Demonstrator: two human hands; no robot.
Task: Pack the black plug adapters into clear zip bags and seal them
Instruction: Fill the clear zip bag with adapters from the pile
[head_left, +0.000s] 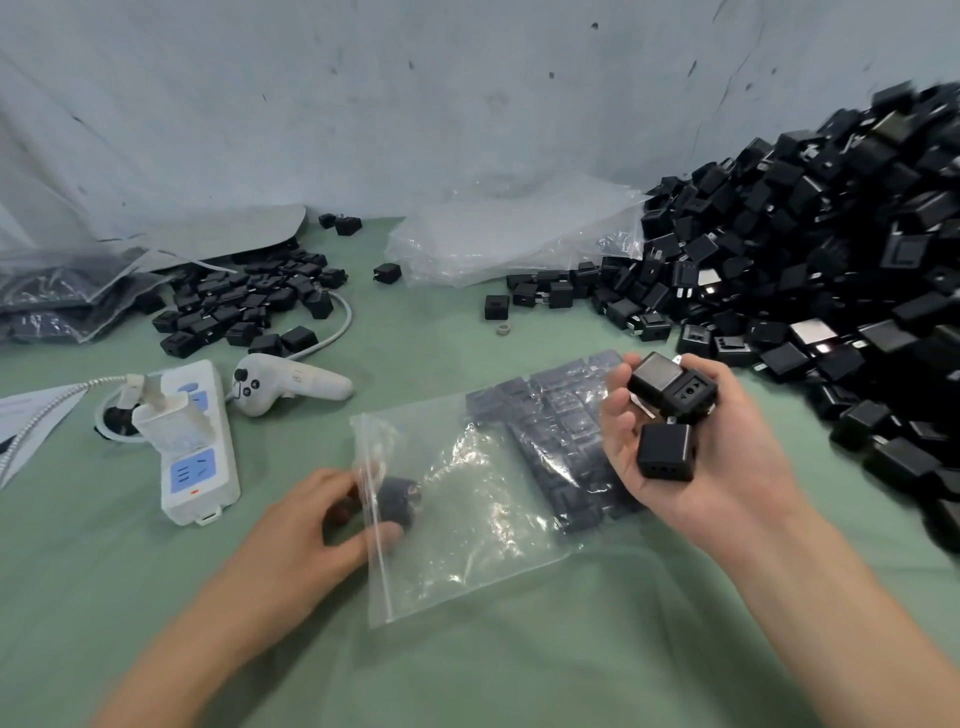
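Observation:
A clear zip bag (467, 525) lies on the green cloth in front of me, its zip mouth facing left. My left hand (306, 525) reaches into that mouth and pinches one black adapter (396, 500) just inside the bag. My right hand (691, 441) hovers palm up to the right of the bag, fingers curled round three black adapters (667, 415). A filled bag of adapters (561, 431) lies flat behind the open bag, partly under it.
A big heap of loose black adapters (821, 270) fills the right side. A smaller pile (244, 306) lies at the left back. A white power strip (195, 441) and a white controller (291, 382) sit left of the bag. Crumpled clear plastic (509, 239) lies at the back.

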